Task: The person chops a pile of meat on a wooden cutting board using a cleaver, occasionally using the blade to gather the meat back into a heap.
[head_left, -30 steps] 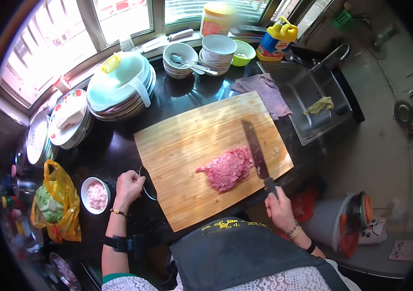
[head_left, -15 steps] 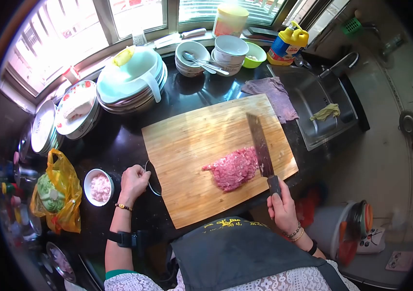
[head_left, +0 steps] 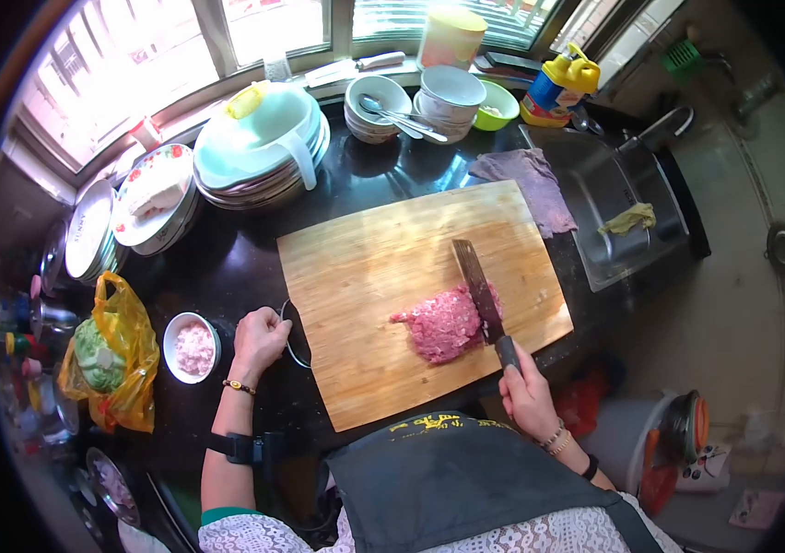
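Observation:
My right hand is wrapped round the dark handle of a cleaver. Its blade lies across the right part of a flat mound of minced meat, pink with pale flecks. The mince rests on a large wooden cutting board. At the board's left edge, my left hand has its fingers closed on the thin metal ring handle fixed there. Just left of that hand stands a small white bowl of pale pink chopped food.
A yellow plastic bag holds a cabbage at the left. Stacked plates, a pale green colander and bowls line the window side. A purple cloth lies beside the sink.
The cleaver has shifted left and lower, from the mince's right edge onto the mince. My left hand stays on the ring handle. The whole view has shifted slightly.

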Available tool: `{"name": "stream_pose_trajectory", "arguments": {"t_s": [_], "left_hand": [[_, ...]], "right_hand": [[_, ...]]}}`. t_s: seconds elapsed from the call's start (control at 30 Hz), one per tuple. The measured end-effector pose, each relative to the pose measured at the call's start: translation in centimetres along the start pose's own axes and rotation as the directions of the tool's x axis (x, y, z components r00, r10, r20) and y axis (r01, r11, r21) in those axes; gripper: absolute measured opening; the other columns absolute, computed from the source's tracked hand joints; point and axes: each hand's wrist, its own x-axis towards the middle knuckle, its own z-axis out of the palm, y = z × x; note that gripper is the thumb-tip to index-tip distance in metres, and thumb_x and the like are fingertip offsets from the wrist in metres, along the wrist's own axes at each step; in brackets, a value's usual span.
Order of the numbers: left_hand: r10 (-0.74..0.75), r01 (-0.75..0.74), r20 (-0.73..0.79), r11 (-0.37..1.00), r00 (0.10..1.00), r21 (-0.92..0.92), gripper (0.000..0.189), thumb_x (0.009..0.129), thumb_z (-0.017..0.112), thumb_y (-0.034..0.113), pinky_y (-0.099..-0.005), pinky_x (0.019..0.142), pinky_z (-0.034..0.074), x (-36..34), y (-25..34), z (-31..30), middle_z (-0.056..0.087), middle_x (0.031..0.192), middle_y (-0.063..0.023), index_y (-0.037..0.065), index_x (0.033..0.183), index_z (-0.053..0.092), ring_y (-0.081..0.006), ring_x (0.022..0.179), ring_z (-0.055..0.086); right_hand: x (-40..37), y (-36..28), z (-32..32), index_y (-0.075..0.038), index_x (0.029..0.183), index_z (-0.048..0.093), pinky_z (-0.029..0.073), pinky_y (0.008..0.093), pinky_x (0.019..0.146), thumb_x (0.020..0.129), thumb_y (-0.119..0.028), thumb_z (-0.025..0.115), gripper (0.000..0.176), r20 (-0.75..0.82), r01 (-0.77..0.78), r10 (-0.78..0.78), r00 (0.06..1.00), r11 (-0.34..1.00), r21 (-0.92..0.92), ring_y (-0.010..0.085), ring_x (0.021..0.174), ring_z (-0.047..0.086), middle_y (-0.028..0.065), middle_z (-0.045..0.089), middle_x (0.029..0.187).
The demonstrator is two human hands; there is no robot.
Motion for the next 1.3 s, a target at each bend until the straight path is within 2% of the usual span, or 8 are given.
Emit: {"name": "stream_pose_trajectory", "arguments": {"t_s": [0.33, 0.47, 0.63, 0.77, 1.0, 1.13, 1.17, 1.3], "left_hand": [[0.013, -0.013, -0.005, 1.000, 1.000, -0.002, 0.024, 0.077, 0.065, 0.022, -0.0331, 0.055, 0.049, -0.2, 0.1, -0.1, 0.061, 0.056, -0.0105, 0.002, 0.065, 0.059, -0.0216, 0.052, 0.063], [0.021, -0.021, 0.001, 1.000, 1.000, 0.001, 0.025, 0.077, 0.065, 0.022, -0.0331, 0.056, 0.049, -0.1, -0.1, 0.2, 0.061, 0.056, -0.0107, 0.001, 0.065, 0.059, -0.0216, 0.051, 0.063], [0.012, -0.011, 0.014, 1.000, 1.000, -0.011, 0.026, 0.077, 0.065, 0.023, -0.0337, 0.056, 0.049, -0.1, 0.0, -0.1, 0.061, 0.056, -0.0107, 0.001, 0.064, 0.058, -0.0223, 0.052, 0.063], [0.015, -0.015, 0.006, 1.000, 1.000, 0.002, 0.025, 0.077, 0.065, 0.022, -0.0329, 0.055, 0.049, 0.1, -0.2, 0.1, 0.061, 0.056, -0.0106, 0.001, 0.064, 0.058, -0.0216, 0.051, 0.063], [0.011, -0.011, 0.014, 0.999, 1.000, -0.030, 0.024, 0.077, 0.065, 0.021, -0.0327, 0.054, 0.049, -0.2, 0.2, 0.0, 0.060, 0.055, -0.0097, 0.001, 0.064, 0.058, -0.0210, 0.049, 0.063], [0.018, -0.018, 0.010, 1.000, 1.000, -0.024, 0.024, 0.077, 0.065, 0.021, -0.0325, 0.053, 0.049, 0.0, 0.0, 0.0, 0.060, 0.054, -0.0094, 0.001, 0.064, 0.058, -0.0206, 0.049, 0.062], [0.017, -0.017, 0.017, 1.000, 1.000, -0.022, 0.024, 0.077, 0.065, 0.021, -0.0325, 0.053, 0.049, 0.0, 0.1, 0.0, 0.060, 0.054, -0.0094, 0.001, 0.064, 0.058, -0.0205, 0.049, 0.062], [0.004, -0.003, 0.026, 0.999, 1.000, -0.034, 0.024, 0.077, 0.065, 0.020, -0.0325, 0.053, 0.049, -0.2, 0.0, -0.1, 0.060, 0.054, -0.0094, 0.001, 0.064, 0.058, -0.0206, 0.049, 0.062]], "right_hand": [[-0.8, -0.8, -0.3, -0.005, 0.140, 0.037, 0.039, 0.0198, 0.049, 0.096, -0.012, 0.045, 0.045, -0.042, -0.025, 0.025, 0.999, 1.000, 0.016, 0.0025, 0.053, 0.044, -0.0019, 0.052, 0.069], [-2.3, -1.7, -0.2, -0.004, 0.139, 0.038, 0.038, 0.0196, 0.048, 0.096, -0.012, 0.045, 0.044, -0.106, 0.169, -0.169, 0.980, 0.986, -0.006, 0.0024, 0.054, 0.044, -0.0017, 0.052, 0.069], [-1.1, -1.3, -0.3, -0.005, 0.141, 0.034, 0.039, 0.0185, 0.049, 0.096, -0.013, 0.043, 0.046, -0.010, -0.109, 0.111, 0.994, 0.990, 0.085, 0.0021, 0.054, 0.044, -0.0014, 0.052, 0.069], [-2.5, -1.1, -0.2, -0.004, 0.138, 0.040, 0.040, 0.0192, 0.050, 0.096, -0.012, 0.045, 0.043, -0.069, 0.210, -0.205, 0.976, 0.974, 0.083, 0.0030, 0.054, 0.046, -0.0004, 0.054, 0.070], [-2.3, -2.7, 0.0, -0.002, 0.138, 0.038, 0.045, 0.0252, 0.056, 0.093, -0.009, 0.046, 0.046, -0.011, 0.057, -0.057, 0.998, 0.996, -0.066, 0.0086, 0.059, 0.052, 0.0037, 0.055, 0.068], [-1.8, 0.2, 0.4, -0.003, 0.139, 0.038, 0.043, 0.0221, 0.055, 0.093, -0.009, 0.046, 0.046, -0.082, 0.227, -0.236, 0.968, 0.968, -0.111, 0.0056, 0.058, 0.051, 0.0020, 0.056, 0.070], [-0.7, 0.4, 0.4, -0.004, 0.139, 0.038, 0.042, 0.0201, 0.054, 0.094, -0.011, 0.046, 0.046, -0.012, 0.033, -0.034, 0.999, 0.993, -0.117, 0.0038, 0.056, 0.048, 0.0006, 0.056, 0.071], [-2.0, -1.7, -0.3, -0.005, 0.139, 0.038, 0.041, 0.0200, 0.054, 0.095, -0.012, 0.045, 0.045, -0.003, -0.007, 0.007, 1.000, 1.000, 0.006, 0.0044, 0.055, 0.048, 0.0001, 0.055, 0.070]]}}
